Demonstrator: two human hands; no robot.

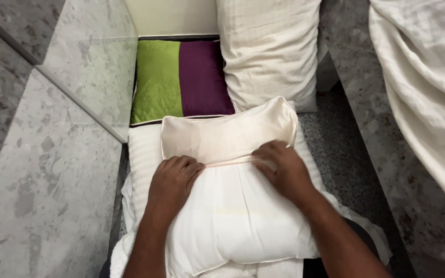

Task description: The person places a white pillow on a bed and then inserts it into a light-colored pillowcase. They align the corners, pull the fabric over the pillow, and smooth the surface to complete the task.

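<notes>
head view: both hands [173, 177] grip pillowcase [227, 135] edge (fingertips hidden).

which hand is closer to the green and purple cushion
Left. The left hand rests on the white pillow just below the green and purple cushion; the right hand lies farther right.

A green-and-purple cushion [181, 80] lies beside a cream pillow [269, 49] on grey stone floor [42, 195].

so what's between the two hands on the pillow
In the head view, the open edge of the cream pillowcase runs between the left hand and right hand, over the white pillow.
</notes>
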